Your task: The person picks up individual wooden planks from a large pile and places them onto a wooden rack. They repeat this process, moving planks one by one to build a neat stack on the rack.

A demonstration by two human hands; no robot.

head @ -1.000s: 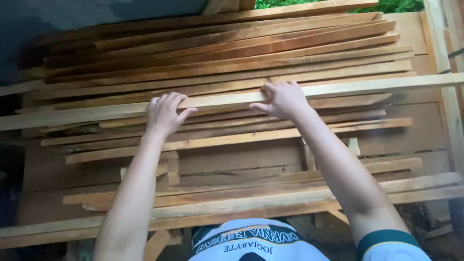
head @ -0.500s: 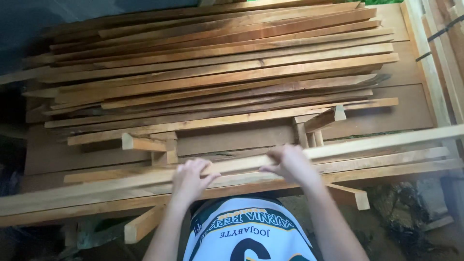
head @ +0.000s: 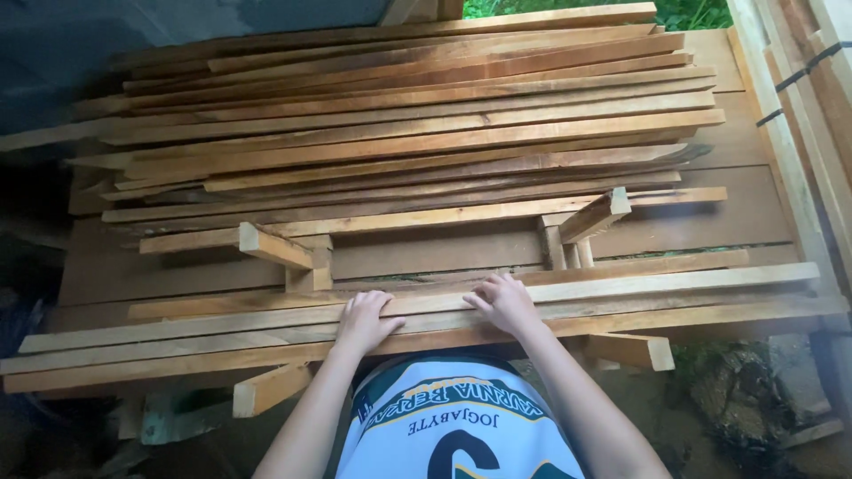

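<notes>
No bins or boxes are seen here, just wood stacked on wood. A long pale wooden strip [head: 621, 286] is laid flat across the near edge of the low plank table [head: 745, 217], and both hands are pressed on top of it. The left hand [head: 364, 321] is spread flat, palm down, fingers loose, nothing gripped; the right hand [head: 506, 302] is set just beside it the same way, fingertips resting on the strip (no curl around it can be made out). More long strips are lined up just under that one at the front edge. The big pile of slats [head: 417, 133] is heaped well behind the hands. Short offcut blocks [head: 280, 253] are propped between pile and hands. Some bare board is left open in that gap
</notes>
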